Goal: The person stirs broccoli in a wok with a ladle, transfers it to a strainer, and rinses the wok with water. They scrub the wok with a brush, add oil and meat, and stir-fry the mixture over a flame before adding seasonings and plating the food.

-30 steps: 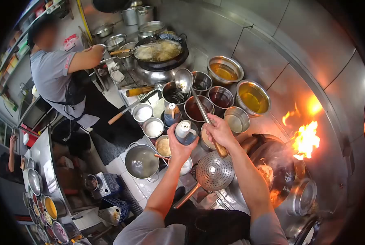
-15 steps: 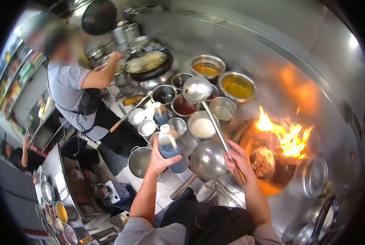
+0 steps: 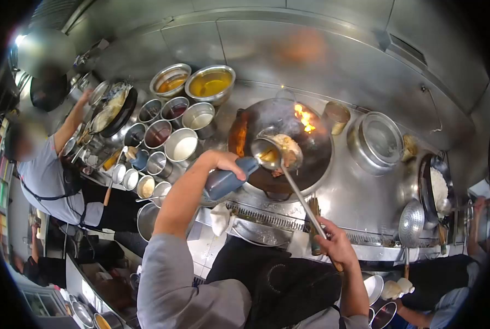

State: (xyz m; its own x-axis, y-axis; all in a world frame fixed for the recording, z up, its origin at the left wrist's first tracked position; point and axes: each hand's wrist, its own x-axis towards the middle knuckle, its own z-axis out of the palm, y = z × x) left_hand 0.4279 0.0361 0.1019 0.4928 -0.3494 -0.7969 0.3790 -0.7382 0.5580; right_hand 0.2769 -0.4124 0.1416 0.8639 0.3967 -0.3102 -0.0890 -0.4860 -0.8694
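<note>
Left hand (image 3: 223,163) wrapped tight around a dark blue-grey plastic squeeze bottle (image 3: 227,180), tipped on its side, nozzle end pointing at the bowl of a long-handled steel ladle (image 3: 267,153). Right hand (image 3: 335,247) closed on the ladle's handle near its end, low and just outside the wok rim. Ladle bowl sits over the big black round wok (image 3: 280,143), holding brownish liquid. Bottle tip is at the ladle bowl's left edge; cannot tell if they touch.

Inside the wok: pale food lump (image 3: 289,148) just right of the ladle bowl, small orange flame (image 3: 305,118) at the wok's far side. Wok sits sunk in the stainless steel table (image 3: 360,197).

Left of the wok: cluster of round steel seasoning pots (image 3: 182,145) with white, dark red and amber contents; two larger steel bowls of yellow oil (image 3: 209,83) behind them. Right of the wok: small steel cup (image 3: 336,116), then a lidded steel pot (image 3: 379,142). Further right, a perforated steel skimmer (image 3: 411,223) hangs at the table edge.

Far left of the wok, a co-worker in a grey shirt and black apron (image 3: 47,175) reaches toward a second wok (image 3: 113,109). Another person's arm (image 3: 420,315) shows at the bottom right.
</note>
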